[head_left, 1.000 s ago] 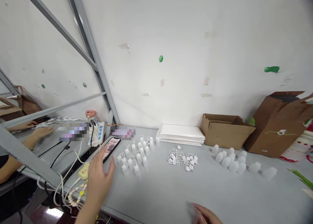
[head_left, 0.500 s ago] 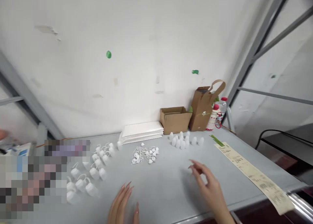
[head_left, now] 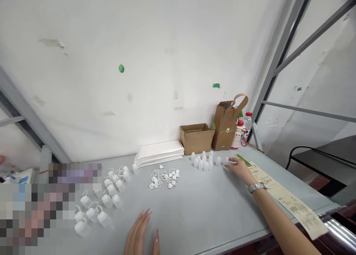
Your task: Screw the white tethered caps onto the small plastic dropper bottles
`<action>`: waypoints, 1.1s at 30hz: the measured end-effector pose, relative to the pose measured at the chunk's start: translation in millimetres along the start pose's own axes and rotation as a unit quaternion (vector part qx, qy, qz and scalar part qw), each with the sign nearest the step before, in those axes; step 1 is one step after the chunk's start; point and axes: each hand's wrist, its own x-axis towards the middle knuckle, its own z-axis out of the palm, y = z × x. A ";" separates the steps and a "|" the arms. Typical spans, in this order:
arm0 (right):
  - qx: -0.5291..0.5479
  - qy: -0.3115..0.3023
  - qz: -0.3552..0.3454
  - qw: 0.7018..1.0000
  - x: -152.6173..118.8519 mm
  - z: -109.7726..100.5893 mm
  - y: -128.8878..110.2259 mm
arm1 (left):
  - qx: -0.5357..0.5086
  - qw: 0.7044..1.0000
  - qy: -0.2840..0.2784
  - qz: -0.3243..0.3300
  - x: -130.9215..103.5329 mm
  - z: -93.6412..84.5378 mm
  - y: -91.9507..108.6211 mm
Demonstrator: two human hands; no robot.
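Observation:
My right hand (head_left: 239, 168), with a metal watch (head_left: 257, 187) at the wrist, reaches across the table. Its thumb and fingertips close round the rightmost small translucent white capsule (head_left: 227, 160). Beside it stands a cluster of several similar capsules (head_left: 205, 166). Low in the picture, my left hand (head_left: 141, 232) has its fingers stretched out and holds nothing. A loose heap of white cords with small white plastic ends (head_left: 168, 176) lies beyond the left hand. Several white pieces with cord loops (head_left: 107, 200) stand on the left.
Along the wall are a stack of flat white boards (head_left: 158, 153), an open cardboard box (head_left: 197, 141), a brown paper bag (head_left: 224, 130) and bottles (head_left: 238, 136). A long printed paper strip (head_left: 289, 201) runs down the right. Metal frame posts (head_left: 278, 71) flank the table.
My right hand has moved forward from above the table's middle to the rightmost capsule and touches it. My left hand stays nearly in place. The view has shifted slightly.

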 end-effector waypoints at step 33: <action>0.329 -0.052 -0.099 0.937 -213.9 85.6 -85.5 | 0.030 0.960 -0.271 -0.065 125.6 25.0 -2.4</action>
